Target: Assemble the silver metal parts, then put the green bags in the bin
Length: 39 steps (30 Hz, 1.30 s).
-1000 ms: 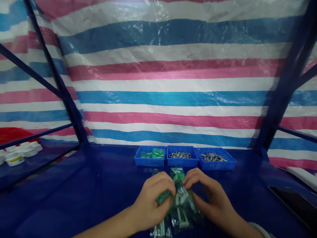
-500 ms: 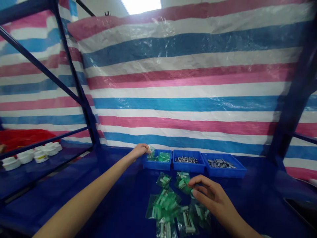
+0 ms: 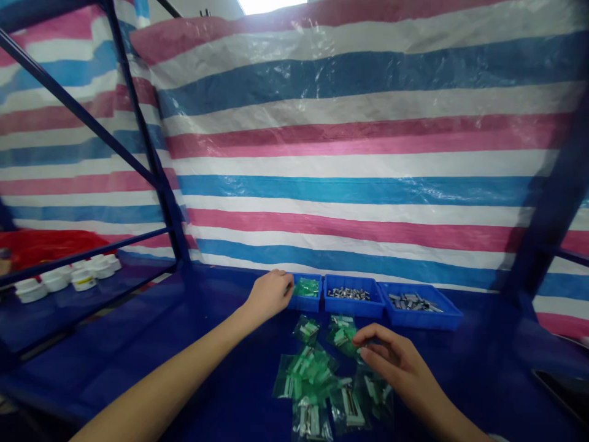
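Note:
My left hand [image 3: 270,294] is over the left part of the left blue bin [image 3: 307,303], its fingers curled and pressed together; what they hold, if anything, is hidden. Green packets [image 3: 306,286] lie in that bin. My right hand [image 3: 386,356] hovers at the right of the pile, thumb and fingertips close together beside a green bag [image 3: 343,336]; whether something small is between them cannot be made out. Clear bags with green and white pieces [image 3: 308,371] are heaped on the blue table [image 3: 221,368].
The middle bin [image 3: 354,307] holds small metal parts, and the right bin [image 3: 421,318] holds longer grey pieces. White tubs [image 3: 83,279] stand at the left beyond a blue frame [image 3: 159,178]. A dark flat object [image 3: 561,393] lies at the far right.
My left hand has moved right and nearer over the left bin; the clear packet seen at its fingers before is now out of sight. My right hand has hardly moved.

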Tool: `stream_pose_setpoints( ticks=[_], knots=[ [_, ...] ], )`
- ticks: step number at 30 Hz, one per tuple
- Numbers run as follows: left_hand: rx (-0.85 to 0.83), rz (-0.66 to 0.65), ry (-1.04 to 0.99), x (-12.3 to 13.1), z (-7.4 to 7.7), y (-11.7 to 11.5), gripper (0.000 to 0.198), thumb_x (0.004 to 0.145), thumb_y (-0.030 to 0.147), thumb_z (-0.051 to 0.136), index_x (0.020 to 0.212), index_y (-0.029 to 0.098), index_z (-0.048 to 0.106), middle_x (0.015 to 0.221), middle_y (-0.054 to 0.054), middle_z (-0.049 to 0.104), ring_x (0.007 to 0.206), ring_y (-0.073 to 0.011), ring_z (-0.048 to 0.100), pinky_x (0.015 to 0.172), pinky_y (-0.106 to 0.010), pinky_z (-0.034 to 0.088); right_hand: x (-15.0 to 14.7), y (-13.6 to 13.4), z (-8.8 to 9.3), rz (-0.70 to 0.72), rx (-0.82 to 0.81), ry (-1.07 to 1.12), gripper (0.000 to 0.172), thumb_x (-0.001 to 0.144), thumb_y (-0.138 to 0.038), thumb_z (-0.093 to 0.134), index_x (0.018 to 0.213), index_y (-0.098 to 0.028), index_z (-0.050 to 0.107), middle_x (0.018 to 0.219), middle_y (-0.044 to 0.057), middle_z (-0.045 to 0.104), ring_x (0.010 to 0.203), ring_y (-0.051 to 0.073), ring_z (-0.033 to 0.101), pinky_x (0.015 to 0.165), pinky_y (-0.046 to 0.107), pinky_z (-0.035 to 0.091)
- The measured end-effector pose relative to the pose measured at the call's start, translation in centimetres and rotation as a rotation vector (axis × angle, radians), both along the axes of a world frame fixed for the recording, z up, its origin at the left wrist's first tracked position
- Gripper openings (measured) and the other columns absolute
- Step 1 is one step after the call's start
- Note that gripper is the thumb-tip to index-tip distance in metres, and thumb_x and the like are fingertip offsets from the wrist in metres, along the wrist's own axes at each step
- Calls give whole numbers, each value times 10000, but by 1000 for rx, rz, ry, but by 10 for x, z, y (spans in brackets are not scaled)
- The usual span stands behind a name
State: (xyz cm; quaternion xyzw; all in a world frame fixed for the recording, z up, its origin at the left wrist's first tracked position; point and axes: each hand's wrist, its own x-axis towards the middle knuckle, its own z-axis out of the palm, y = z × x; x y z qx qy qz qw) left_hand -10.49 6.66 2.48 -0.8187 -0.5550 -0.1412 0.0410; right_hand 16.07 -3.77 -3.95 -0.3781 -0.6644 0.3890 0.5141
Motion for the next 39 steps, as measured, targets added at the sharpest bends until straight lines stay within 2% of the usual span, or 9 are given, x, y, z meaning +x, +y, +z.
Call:
stream_pose_setpoints(
  ticks=[4,7,10,14,22,25,31,35,39],
  knots=[
    [-46,-184,46,-13,-1,20,258,911,78,499,1062,204,667,1185,-72,655,1174,-248,539,1000,-434,402,-1,0,2,-1,-12,-10,180,803,-382,663,824,-206,697,817,50,693,757,199,653,702,321,548],
    [-106,-270,65,-29,-1,37,152,931,210,573,1049,163,656,1147,-70,658,1110,-238,588,970,-472,448,-2,0,2,-7,-8,-8,178,802,-379,664,818,-205,699,808,47,689,757,196,652,692,310,547],
    [-124,-297,54,-37,-3,44,183,935,281,584,1051,155,649,1153,-79,650,1070,-232,611,943,-470,481,-1,0,-1,2,-7,-19,183,817,-377,652,830,-201,700,805,49,681,766,199,649,692,308,543],
    [-115,-234,2,-32,-10,46,219,935,288,583,1106,158,629,1183,-86,632,1071,-238,610,926,-469,495,-1,0,-5,16,-18,-52,194,825,-379,639,836,-196,700,816,54,674,774,205,638,692,312,530],
    [-163,119,-147,-14,-28,69,312,925,300,597,1202,159,577,1244,-99,589,1066,-253,608,889,-469,519,-2,3,-9,29,-73,-47,140,811,-324,630,828,-197,686,812,42,660,786,196,621,729,308,500],
    [-243,137,-193,-14,-31,72,304,929,297,593,1199,161,579,1231,-96,596,1041,-245,619,869,-452,532,-1,3,-9,35,-70,-44,124,809,-312,628,824,-203,685,807,39,660,806,200,623,751,317,495],
    [-344,66,-289,-16,-32,70,285,917,294,610,1156,139,605,1160,-76,631,951,-230,648,779,-392,565,-2,0,-6,59,-66,-37,116,810,-294,619,817,-201,687,825,46,666,835,210,624,768,326,495],
    [-192,53,-387,-15,-29,57,279,920,297,608,1153,144,599,1157,-79,628,968,-227,642,811,-415,553,-2,0,-6,62,-59,-38,119,805,-295,619,806,-197,687,834,49,668,811,206,621,744,317,498],
    [121,44,-460,-7,-27,19,241,893,111,537,1124,153,588,1263,-107,535,1198,-280,506,1005,-511,417,-2,0,-5,45,-59,-49,124,804,-294,610,807,-195,684,836,50,668,798,203,623,737,317,493]
  ],
)
